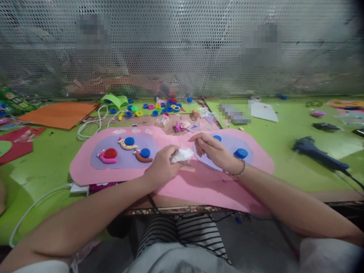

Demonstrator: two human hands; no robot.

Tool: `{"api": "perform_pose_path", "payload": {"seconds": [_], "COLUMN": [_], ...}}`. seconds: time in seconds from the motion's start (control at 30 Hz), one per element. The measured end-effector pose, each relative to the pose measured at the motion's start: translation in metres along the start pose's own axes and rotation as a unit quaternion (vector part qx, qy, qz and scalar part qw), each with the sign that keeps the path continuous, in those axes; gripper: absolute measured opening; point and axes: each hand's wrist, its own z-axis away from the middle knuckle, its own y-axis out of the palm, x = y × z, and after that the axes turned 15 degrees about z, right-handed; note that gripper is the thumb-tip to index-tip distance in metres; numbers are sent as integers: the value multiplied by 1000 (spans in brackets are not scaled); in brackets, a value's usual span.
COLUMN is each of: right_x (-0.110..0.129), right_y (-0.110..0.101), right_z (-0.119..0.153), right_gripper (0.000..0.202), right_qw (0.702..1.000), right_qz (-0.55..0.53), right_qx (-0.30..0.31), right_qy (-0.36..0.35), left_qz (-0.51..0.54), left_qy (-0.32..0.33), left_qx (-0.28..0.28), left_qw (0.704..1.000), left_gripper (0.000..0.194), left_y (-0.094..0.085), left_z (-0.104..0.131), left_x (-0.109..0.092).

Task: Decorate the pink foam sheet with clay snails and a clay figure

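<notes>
My left hand [164, 165] is closed round a soft white lump of modelling clay [182, 155], which looks wrapped in clear plastic. To the right, my right hand [214, 151] has its fingers curled inward; whatever it may pinch is hidden. Both hands are over a pink paper cutout [81, 163] with purple ovals. Three clay snails with bottle-cap shells lie on the left oval: a pink one with a red cap [107, 156], a cream one [127, 144] and a brown one [143, 155], both with blue caps. Blue bottle caps [241, 153] sit on the right oval, beside my right hand.
Loose bottle caps [165, 109] are scattered at the back. A dark glue gun [320, 154] with a cord lies at right. Orange sheets [58, 114] and a white cable [92, 125] are at left. A perforated metal screen [182, 49] stands behind the green table.
</notes>
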Motion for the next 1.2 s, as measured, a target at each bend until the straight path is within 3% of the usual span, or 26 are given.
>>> {"api": "perform_pose_path", "payload": {"seconds": [0.1,0.2,0.43,0.67,0.87,1.1,1.2], "right_x": [7,8,6,4,0,4,1], "right_y": [-2,-3,-3,-6,-8,-6,-7], "right_z": [4,5,5,3,-1,0,1], "right_gripper": [22,23,32,32,37,41,34], "right_qw": [984,967,956,959,950,951,961], "right_qz": [154,218,218,178,179,150,143], "right_qx": [-4,-17,12,74,129,155,125], "right_qy": [-86,-132,-196,-208,-222,-220,-202], "left_qz": [5,25,54,167,207,191,236], "left_qy": [-23,-33,-38,-97,-113,-112,-114], "left_qx": [0,-1,2,58,64,73,87], "left_qw": [1000,999,998,979,970,972,961], "left_gripper": [19,17,19,28,29,34,34], "left_y": [0,-1,0,1,1,0,0], "left_z": [-1,-2,1,3,1,1,0], "left_x": [-1,-3,-4,-5,-6,-3,-4]}}
